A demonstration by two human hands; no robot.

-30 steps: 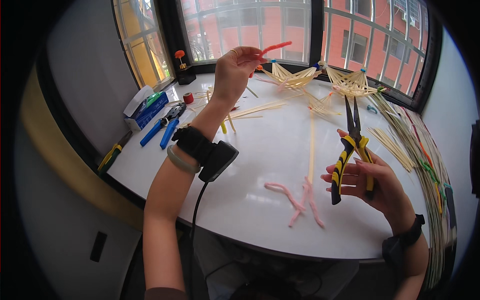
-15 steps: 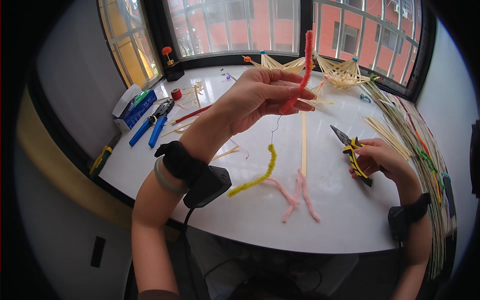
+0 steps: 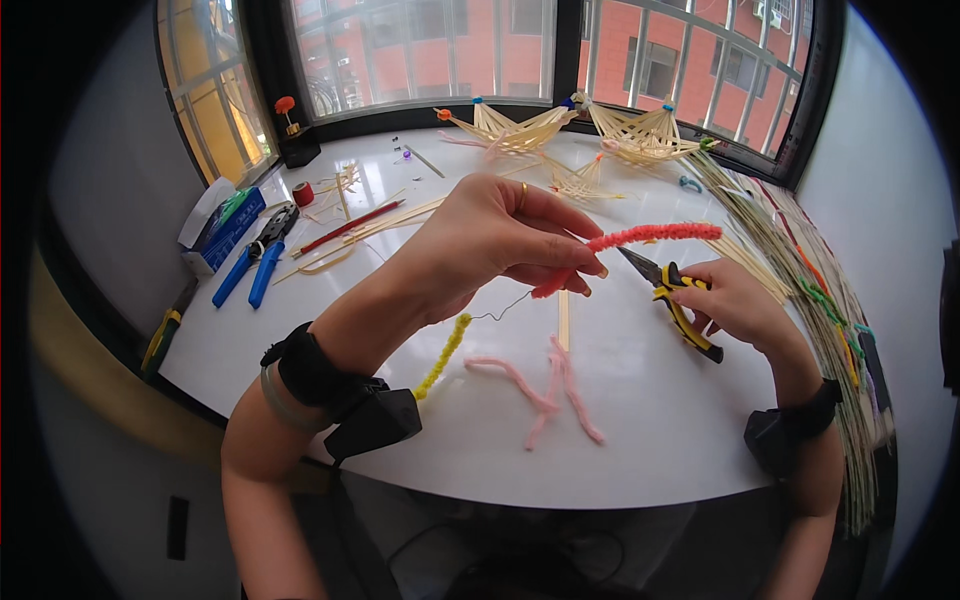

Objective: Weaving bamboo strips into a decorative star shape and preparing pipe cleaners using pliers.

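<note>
Pinching a red pipe cleaner near its lower end, the left hand hangs raised over the white table, fingertips drawn together on the fuzzy stem while the free length runs out level to the right. A thin bare wire trails from under that hand down to a yellow pipe cleaner, which slants toward the dark wrist strap. The right hand is curled round the yellow-and-black handles of a pair of pliers, and the pointed nose sits just below the red stem, close by the left fingertips; whether it touches the stem is hard to tell. Flat on the table under both hands lie pink pipe cleaners, crossing each other, with a pale stick just above them. Out left, blue-handled pliers lie beside a blue box, and a small red spool stands near them. A red stick lies among pale strips just right of the blue handles. Far back by the window, fan-shaped bundles of straw sticks are spread out, and a long heap of reeds runs down the right edge of the table.
</note>
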